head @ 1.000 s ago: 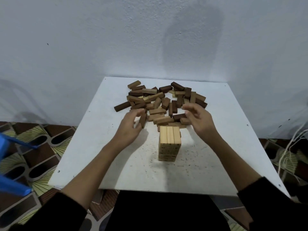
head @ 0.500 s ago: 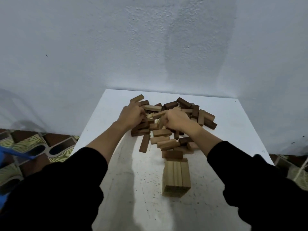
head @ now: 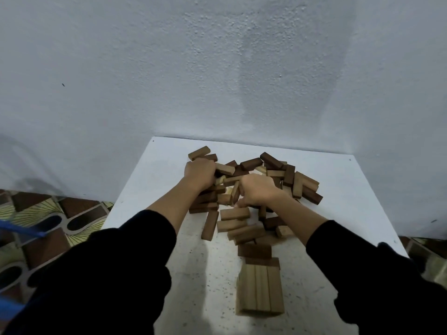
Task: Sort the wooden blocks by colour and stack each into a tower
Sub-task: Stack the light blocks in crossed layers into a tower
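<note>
**Both hands deep in the block pile as pale tower stood near the table's front edge**

The fingers of the left hand (head: 199, 174) were curled down into the far left part of the heap of wooden blocks (head: 254, 189), knuckles up; whether they gripped a block could not be told, since the fingertips were buried among the pieces. The right hand (head: 257, 191) lay just beside it at the middle of the heap, its fingers likewise curled under and closed around a light block (head: 235, 193) that stood tilted between the two hands. Both forearms were bare, running back to black sleeves (head: 108, 274) that filled the lower corners of the view.

The heap, a jumble of dark brown, mid-brown and pale pieces, spread across the far half of the white table (head: 150, 194), with loose blocks trailing toward the person. At the near end of that trail stood the pale tower (head: 260, 290), upright, three blocks wide on top, with a dark block (head: 262, 261) touching its far side. Behind the table rose a rough whitewashed wall (head: 217, 68); patterned floor tiles (head: 48, 213) showed on the left.
</note>
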A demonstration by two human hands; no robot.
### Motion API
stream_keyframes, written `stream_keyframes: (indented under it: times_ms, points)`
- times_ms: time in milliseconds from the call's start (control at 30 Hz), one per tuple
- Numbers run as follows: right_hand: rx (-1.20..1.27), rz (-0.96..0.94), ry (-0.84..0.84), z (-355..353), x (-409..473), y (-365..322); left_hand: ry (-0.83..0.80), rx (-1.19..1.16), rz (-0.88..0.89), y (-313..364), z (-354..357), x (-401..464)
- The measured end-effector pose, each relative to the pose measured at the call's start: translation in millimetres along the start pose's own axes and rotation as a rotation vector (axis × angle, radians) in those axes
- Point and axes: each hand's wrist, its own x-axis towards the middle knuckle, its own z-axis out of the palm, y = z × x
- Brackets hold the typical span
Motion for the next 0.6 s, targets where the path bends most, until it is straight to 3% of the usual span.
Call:
stream_keyframes:
  times_ms: [200,333,500,600]
  points:
    - [0.069,-0.020,0.067,-1.4,6.2,4.4,-0.025,-0.069,0.061,0.0,2.6,3.9]
    - [0.290,-0.226,-0.034,-2.2,3.1,16.1,-0.002,-0.176,0.072,-8.7,6.6,4.0]
    - [0.168,-0.334,-0.058,5.0,3.2,19.5,0.011,-0.375,0.137,-12.0,-5.1,-5.0]
    - [0.054,-0.340,-0.039,5.6,1.1,18.7,-0.065,-0.333,0.138,-12.7,-5.0,-6.0]
